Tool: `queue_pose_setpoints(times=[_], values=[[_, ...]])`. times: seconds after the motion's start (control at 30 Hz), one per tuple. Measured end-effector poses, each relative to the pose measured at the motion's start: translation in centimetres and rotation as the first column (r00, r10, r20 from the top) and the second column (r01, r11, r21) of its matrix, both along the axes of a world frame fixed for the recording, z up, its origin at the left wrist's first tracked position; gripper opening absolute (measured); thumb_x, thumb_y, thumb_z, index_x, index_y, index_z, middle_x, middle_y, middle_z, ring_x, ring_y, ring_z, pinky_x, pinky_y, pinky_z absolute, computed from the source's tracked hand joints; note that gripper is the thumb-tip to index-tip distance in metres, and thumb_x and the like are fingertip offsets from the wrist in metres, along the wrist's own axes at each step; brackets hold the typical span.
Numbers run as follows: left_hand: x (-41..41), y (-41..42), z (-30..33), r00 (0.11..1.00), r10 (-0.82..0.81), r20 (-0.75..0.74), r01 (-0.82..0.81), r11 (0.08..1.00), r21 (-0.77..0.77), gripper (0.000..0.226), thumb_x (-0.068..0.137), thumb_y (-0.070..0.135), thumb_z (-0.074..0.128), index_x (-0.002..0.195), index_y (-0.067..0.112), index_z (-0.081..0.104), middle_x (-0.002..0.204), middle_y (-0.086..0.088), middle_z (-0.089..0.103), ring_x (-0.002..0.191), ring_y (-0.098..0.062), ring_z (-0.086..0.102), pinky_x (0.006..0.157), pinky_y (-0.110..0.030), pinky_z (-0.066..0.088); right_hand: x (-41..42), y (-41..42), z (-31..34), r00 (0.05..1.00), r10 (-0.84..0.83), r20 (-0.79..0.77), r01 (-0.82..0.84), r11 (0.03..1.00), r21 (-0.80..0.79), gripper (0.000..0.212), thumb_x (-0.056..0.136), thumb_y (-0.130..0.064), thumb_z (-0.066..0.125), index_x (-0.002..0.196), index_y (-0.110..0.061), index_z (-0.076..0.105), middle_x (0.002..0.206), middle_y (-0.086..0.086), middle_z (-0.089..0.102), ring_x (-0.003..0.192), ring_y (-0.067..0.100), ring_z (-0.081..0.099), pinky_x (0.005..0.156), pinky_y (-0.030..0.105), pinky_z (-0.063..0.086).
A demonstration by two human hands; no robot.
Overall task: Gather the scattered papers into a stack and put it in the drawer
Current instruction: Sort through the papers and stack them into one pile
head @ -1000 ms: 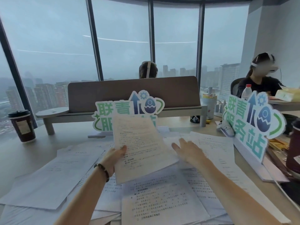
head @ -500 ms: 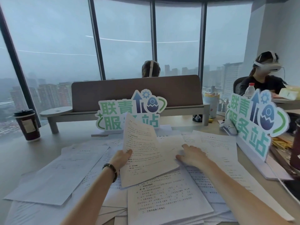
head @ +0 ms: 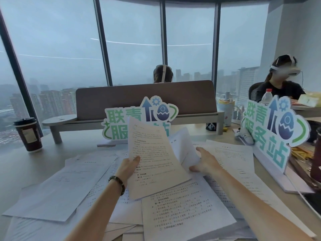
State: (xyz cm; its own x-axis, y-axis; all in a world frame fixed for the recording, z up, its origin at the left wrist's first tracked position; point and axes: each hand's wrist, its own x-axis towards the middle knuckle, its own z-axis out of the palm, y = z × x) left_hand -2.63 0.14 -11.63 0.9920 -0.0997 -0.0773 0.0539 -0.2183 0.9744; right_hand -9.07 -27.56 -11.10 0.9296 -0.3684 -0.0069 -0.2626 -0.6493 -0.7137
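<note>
Several printed white sheets lie scattered over the desk [head: 31, 164], such as one at the left [head: 66, 185] and one near me [head: 184, 209]. My left hand [head: 129, 166] pinches the left edge of a sheet of printed text [head: 154, 159] and holds it tilted up off the pile. My right hand [head: 205, 161] grips a second sheet [head: 184, 146] lifted just behind the first. More sheets lie to the right [head: 234, 153]. No drawer is in view.
A dark coffee cup [head: 28, 134] stands at the far left. Two green and blue cut-out signs stand on the desk, one behind the papers [head: 119, 124] and one at the right [head: 271, 131]. A brown divider [head: 145, 98] crosses the back. Two people sit beyond.
My right hand went from lying flat on the papers to gripping a sheet and raising it. The sheet in my left hand has tilted more upright.
</note>
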Motion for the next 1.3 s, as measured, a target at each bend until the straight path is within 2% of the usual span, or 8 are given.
queue_pose_setpoints(times=[0.1, 0.2, 0.43, 0.7, 0.9, 1.03, 1.2, 1.3], values=[[0.3, 0.3, 0.0, 0.999, 0.033, 0.031, -0.034, 0.999, 0.029, 0.025, 0.100, 0.023, 0.051, 0.106, 0.004, 0.066, 0.095, -0.014, 0.071, 0.087, -0.031, 0.069, 0.080, -0.042, 0.056, 0.1, -0.9, -0.1, 0.998, -0.063, -0.011, 0.063, 0.998, 0.000, 0.068, 0.081, -0.024, 0.079, 0.141, -0.011, 0.050, 0.140, 0.011, 0.055, 0.123, 0.029, 0.054, 0.088, 0.031, 0.046], [0.2, 0.0, -0.2, 0.997, 0.012, 0.081, -0.025, 0.986, 0.165, 0.029, 0.101, 0.026, 0.048, 0.101, 0.003, 0.065, 0.088, -0.012, 0.069, 0.083, -0.030, 0.068, 0.080, -0.042, 0.055, 0.2, -1.5, -0.3, 0.994, -0.107, 0.034, 0.107, 0.994, -0.002, 0.031, 0.090, -0.024, 0.068, 0.112, -0.003, 0.069, 0.113, 0.016, 0.068, 0.090, 0.025, 0.059, 0.071, 0.027, 0.042], [-0.6, -0.7, -1.1, 0.972, -0.166, 0.164, 0.034, 0.796, 0.605, 0.042, 0.102, 0.037, 0.040, 0.069, 0.014, 0.054, 0.064, 0.001, 0.053, 0.063, -0.019, 0.051, 0.060, -0.029, 0.037, 0.7, -2.0, -1.0, 0.989, -0.149, 0.002, 0.149, 0.987, -0.052, 0.040, 0.100, -0.037, 0.053, 0.073, -0.008, 0.060, 0.073, 0.007, 0.059, 0.069, 0.023, 0.057, 0.056, 0.030, 0.036], [-0.5, -0.2, -0.4, 0.975, -0.179, 0.134, 0.093, 0.869, 0.485, 0.039, 0.098, 0.039, 0.046, 0.098, 0.008, 0.070, 0.095, -0.016, 0.075, 0.089, -0.037, 0.070, 0.081, -0.049, 0.056, 0.9, -1.6, -1.0, 0.990, -0.131, 0.052, 0.132, 0.991, 0.003, 0.049, 0.102, -0.043, 0.043, 0.062, -0.014, 0.043, 0.066, 0.004, 0.050, 0.061, 0.019, 0.048, 0.055, 0.031, 0.030], [-0.2, 0.0, -0.4, 0.982, -0.157, 0.108, 0.093, 0.888, 0.450, 0.038, 0.098, 0.040, 0.047, 0.093, 0.011, 0.071, 0.089, -0.009, 0.076, 0.082, -0.029, 0.073, 0.080, -0.048, 0.059, 0.5, -2.2, -0.7, 0.994, -0.110, 0.020, 0.109, 0.992, 0.057, 0.019, 0.091, -0.021, 0.065, 0.098, -0.005, 0.073, 0.098, 0.011, 0.069, 0.091, 0.027, 0.062, 0.069, 0.028, 0.043], [-0.3, 0.0, -0.4, 0.977, -0.186, 0.109, 0.116, 0.879, 0.462, 0.039, 0.096, 0.041, 0.049, 0.096, 0.008, 0.071, 0.092, -0.013, 0.076, 0.084, -0.032, 0.073, 0.079, -0.050, 0.059, 0.1, -2.9, 0.2, 0.989, 0.043, -0.141, -0.027, 0.993, 0.112, 0.029, 0.069, -0.001, 0.062, 0.096, 0.001, 0.074, 0.102, 0.025, 0.072, 0.091, 0.033, 0.070, 0.069, 0.033, 0.051], [-0.4, -0.7, -0.4, 0.973, -0.222, 0.064, 0.180, 0.902, 0.393, 0.034, 0.097, 0.038, 0.052, 0.099, 0.010, 0.071, 0.091, -0.008, 0.077, 0.081, -0.026, 0.074, 0.078, -0.046, 0.060, 0.2, -2.4, -0.2, 0.993, 0.047, -0.106, -0.030, 0.987, 0.158, 0.027, 0.080, -0.015, 0.074, 0.102, 0.000, 0.072, 0.102, 0.015, 0.072, 0.093, 0.026, 0.069, 0.087, 0.038, 0.055], [-0.4, -0.7, -0.3, 0.978, -0.202, 0.041, 0.183, 0.942, 0.281, 0.030, 0.097, 0.031, 0.055, 0.101, 0.007, 0.071, 0.092, -0.010, 0.077, 0.081, -0.028, 0.075, 0.077, -0.044, 0.061, 0.6, -2.7, -0.5, 0.998, 0.001, -0.059, 0.007, 0.991, 0.134, 0.031, 0.078, -0.020, 0.080, 0.098, 0.003, 0.073, 0.098, 0.017, 0.074, 0.091, 0.029, 0.070, 0.081, 0.034, 0.053]])
